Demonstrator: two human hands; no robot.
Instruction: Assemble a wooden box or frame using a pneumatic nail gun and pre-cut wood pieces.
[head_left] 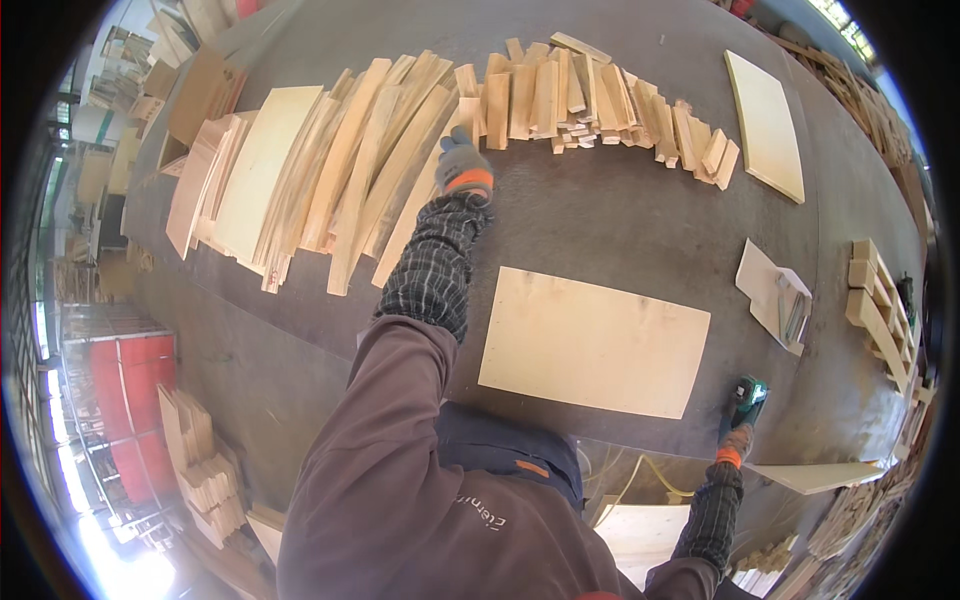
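My left hand (463, 165), in a grey glove with an orange cuff, stretches out to the far side of the table. Its fingers close on the near end of a short wooden strip (468, 112), partly hidden by the glove. Long wooden strips (372, 160) lie side by side to its left, and a heap of short wooden pieces (570, 95) to its right. Low on the right, my gloved right hand (737, 440) grips a green and black handheld power tool (749, 396). A flat pale wooden panel (595, 340) lies in front of me, touched by neither hand.
A second pale panel (765, 125) lies at the far right. Nearer is a cardboard piece (765, 285) with metal strips on it. A slatted wooden frame (880, 305) stands at the right edge. Stacked boards (205, 450) and a red panel (133, 415) are at the left.
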